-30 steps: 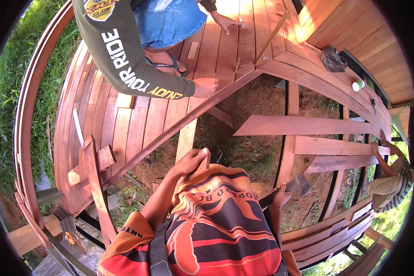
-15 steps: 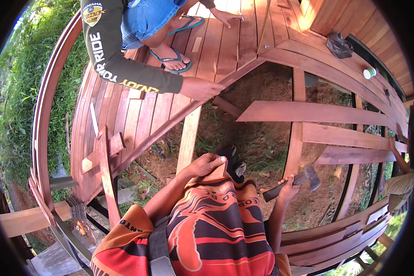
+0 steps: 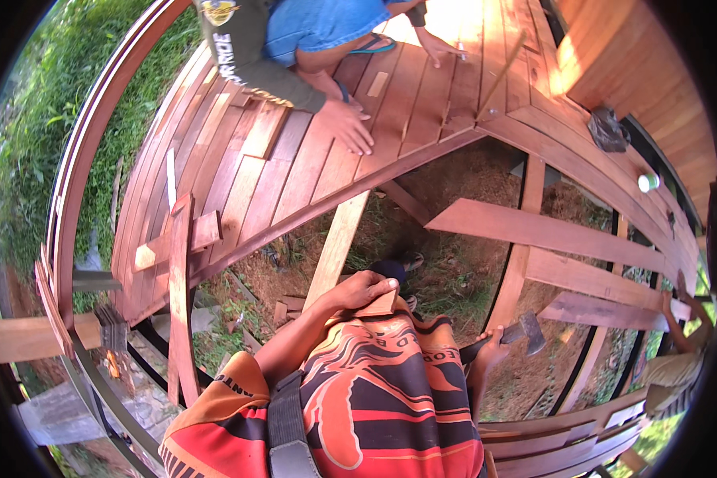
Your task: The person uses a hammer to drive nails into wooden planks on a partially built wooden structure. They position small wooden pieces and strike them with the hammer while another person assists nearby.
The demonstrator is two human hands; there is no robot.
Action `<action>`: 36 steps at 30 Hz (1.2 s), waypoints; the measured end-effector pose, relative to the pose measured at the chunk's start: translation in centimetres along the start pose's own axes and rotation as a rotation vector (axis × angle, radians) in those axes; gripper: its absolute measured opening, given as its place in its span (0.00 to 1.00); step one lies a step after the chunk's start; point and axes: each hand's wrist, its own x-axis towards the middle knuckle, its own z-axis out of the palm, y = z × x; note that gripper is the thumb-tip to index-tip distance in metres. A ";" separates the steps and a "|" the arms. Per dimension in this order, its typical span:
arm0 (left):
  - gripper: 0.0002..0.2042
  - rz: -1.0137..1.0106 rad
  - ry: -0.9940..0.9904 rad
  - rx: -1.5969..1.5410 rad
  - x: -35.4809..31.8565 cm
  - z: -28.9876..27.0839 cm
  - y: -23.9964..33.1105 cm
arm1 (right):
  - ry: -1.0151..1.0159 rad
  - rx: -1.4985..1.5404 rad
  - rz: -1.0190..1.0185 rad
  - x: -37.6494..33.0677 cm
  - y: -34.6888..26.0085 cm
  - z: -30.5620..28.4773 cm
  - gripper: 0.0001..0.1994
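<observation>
Reddish decking [image 3: 422, 95] at far left appears laid; the opening [image 3: 474, 185] at right looks unfinished, partly crossed by three spaced boards [image 3: 550, 231]. Near right, the right hand [image 3: 493, 349] is closed around a hatchet [image 3: 526, 333]; near centre, the left hand [image 3: 358, 291] grips a small wooden block [image 3: 381, 304].

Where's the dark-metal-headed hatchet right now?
In the head view, right of and below centre, the dark-metal-headed hatchet is in the person's right-hand grip, beside the orange, red and black shirt.

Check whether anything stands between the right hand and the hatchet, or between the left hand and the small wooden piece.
Nothing visible does: the right hand grips the hatchet directly, and the left hand holds the wooden piece.
</observation>
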 end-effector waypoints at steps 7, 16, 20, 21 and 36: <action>0.33 0.002 0.033 -0.037 -0.4 -0.2 -1.4 | -0.021 -0.046 0.040 -0.3 -0.8 0.3 0.11; 0.33 -0.073 -0.016 -0.087 -3.4 -2.4 -5.1 | 0.080 -0.093 -0.029 -1.8 -2.0 1.8 0.15; 0.33 -0.039 0.003 -0.114 -4.3 -2.8 -6.3 | 0.103 -0.083 -0.029 -1.4 -1.4 1.4 0.16; 0.33 -0.022 0.017 -0.096 -4.5 -2.8 -6.6 | 0.114 -0.095 -0.029 -1.2 -1.1 1.1 0.16; 0.33 0.134 0.182 0.039 -6.3 -1.7 -7.8 | 0.159 -0.095 -0.022 -0.8 0.0 1.2 0.11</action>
